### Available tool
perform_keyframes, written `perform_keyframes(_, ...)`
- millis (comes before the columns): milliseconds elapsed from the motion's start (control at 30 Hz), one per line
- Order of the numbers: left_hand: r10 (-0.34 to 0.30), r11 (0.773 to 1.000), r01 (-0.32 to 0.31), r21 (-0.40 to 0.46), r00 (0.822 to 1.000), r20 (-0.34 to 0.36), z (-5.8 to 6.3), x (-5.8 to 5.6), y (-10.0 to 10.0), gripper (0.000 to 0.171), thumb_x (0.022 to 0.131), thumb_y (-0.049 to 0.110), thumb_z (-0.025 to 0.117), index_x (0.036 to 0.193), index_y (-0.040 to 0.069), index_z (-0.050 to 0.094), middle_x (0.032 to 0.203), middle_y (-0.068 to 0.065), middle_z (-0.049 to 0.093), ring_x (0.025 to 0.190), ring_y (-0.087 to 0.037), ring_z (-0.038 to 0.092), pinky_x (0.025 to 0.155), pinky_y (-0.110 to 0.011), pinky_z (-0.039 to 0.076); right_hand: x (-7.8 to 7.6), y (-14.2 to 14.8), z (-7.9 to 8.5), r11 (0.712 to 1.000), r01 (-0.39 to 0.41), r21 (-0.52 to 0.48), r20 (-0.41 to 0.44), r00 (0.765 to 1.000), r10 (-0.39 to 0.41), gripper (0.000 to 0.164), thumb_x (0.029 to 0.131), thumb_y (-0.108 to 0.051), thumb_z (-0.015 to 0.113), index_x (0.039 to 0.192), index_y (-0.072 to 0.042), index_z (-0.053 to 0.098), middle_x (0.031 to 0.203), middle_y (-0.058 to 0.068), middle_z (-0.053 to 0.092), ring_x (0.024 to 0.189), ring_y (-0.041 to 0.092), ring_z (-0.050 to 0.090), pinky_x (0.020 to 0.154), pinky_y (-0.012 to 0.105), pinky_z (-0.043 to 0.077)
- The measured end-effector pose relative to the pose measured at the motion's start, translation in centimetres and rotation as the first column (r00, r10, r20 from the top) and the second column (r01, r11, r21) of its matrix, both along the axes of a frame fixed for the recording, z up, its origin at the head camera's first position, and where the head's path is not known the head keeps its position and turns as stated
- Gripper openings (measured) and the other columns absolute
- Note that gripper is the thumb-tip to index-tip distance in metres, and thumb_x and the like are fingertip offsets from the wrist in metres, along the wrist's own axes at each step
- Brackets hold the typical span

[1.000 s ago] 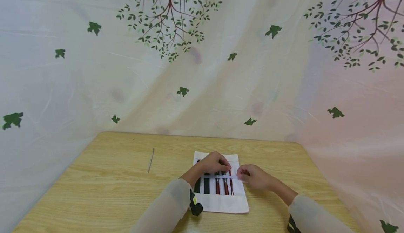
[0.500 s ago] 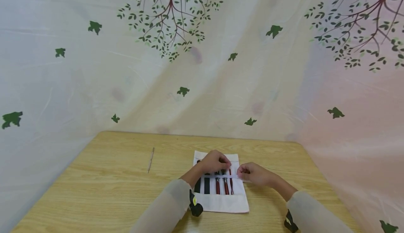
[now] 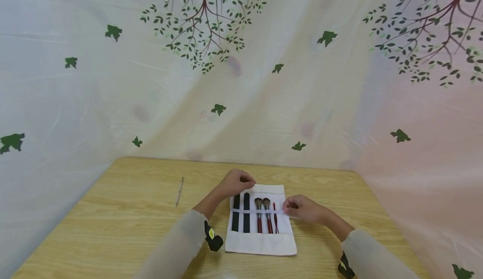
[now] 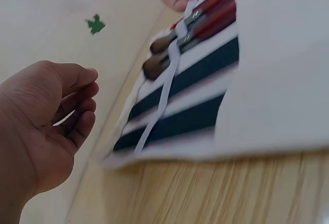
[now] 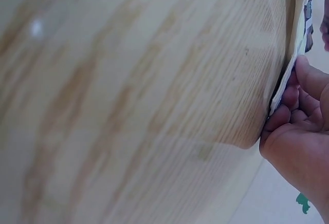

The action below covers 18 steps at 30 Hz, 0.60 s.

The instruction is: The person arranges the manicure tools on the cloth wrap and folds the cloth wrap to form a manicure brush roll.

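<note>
A white cloth tool roll (image 3: 260, 244) lies spread out on the table. Under its white elastic band (image 3: 252, 212) sit two dark flat strips with rounded ends (image 3: 246, 220), two red-handled brushes (image 3: 268, 224) and a thin red tool (image 3: 276, 220). At the roll's right edge, my right hand (image 3: 305, 208) pinches the cloth where the band ends, thumb on top (image 5: 311, 77). My left hand (image 3: 237, 183) hovers by the roll's upper left corner. In the left wrist view the left hand (image 4: 46, 111) holds nothing, its fingers loosely curled.
A thin pale stick (image 3: 179, 191) lies on the wooden table (image 3: 113, 228), left of the roll. Behind the table hangs a light curtain (image 3: 181, 115) printed with branches and green leaf shapes. Both wrists carry black straps with cameras.
My left hand has moved left and back, from over the brushes to the roll's upper left corner, uncovering the brush heads and dark strips. The right hand stays at the right edge.
</note>
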<state>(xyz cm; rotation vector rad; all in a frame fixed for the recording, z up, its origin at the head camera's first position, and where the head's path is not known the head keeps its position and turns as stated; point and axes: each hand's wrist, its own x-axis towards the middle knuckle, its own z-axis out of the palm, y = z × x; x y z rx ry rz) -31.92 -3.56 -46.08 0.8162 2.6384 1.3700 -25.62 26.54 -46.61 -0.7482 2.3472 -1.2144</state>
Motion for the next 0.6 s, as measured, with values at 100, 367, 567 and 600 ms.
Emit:
perform_keyframes(100,0.048,0.999,-0.048,0.002,0.999,0.001,-0.1,-0.4,-2.2,0.014,0.098,0.016,0.070,0.105,0.007,0.079,0.098,-0.001,0.075,0.086,-0.010,0.065,0.075,-0.028,0.055,0.0,0.0,-0.1,1.000,-0.004,0.001,-0.010,1.000,0.004,0.013,0.104,-0.005,0.056,0.100,0.004,0.064,0.082,-0.002,0.054,0.073,0.008,0.048,0.064,0.021,0.041)
perform_keyframes(367,0.146,0.989,-0.146,0.005,0.989,-0.028,0.2,-0.6,-7.8,0.017,0.098,0.014,0.069,0.106,0.003,0.078,0.100,-0.004,0.076,0.093,-0.017,0.067,0.085,-0.036,0.055,-0.1,0.2,-0.2,1.000,0.001,0.003,-0.012,1.000,-0.001,0.013,0.105,-0.006,0.056,0.100,0.003,0.064,0.083,-0.001,0.055,0.075,0.010,0.049,0.065,0.021,0.042)
perform_keyframes(567,0.216,0.976,-0.217,-0.033,0.976,-0.027,-0.1,-0.4,-11.9,0.020,0.099,0.018,0.068,0.110,0.003,0.077,0.104,-0.004,0.075,0.099,-0.019,0.067,0.088,-0.039,0.054,-0.4,0.4,-0.6,1.000,0.017,0.017,-0.002,1.000,-0.017,0.012,0.105,-0.006,0.056,0.100,0.001,0.065,0.085,0.000,0.055,0.076,0.011,0.049,0.066,0.022,0.043)
perform_keyframes(600,0.222,0.974,-0.223,-0.032,0.975,-0.025,-0.2,-0.4,-12.5,0.021,0.100,0.018,0.068,0.110,0.002,0.076,0.104,-0.004,0.075,0.098,-0.020,0.067,0.087,-0.038,0.055,-0.4,0.4,-0.6,1.000,0.020,0.020,-0.004,1.000,-0.019,0.012,0.105,-0.006,0.056,0.100,0.000,0.065,0.085,0.000,0.055,0.077,0.011,0.049,0.066,0.022,0.043)
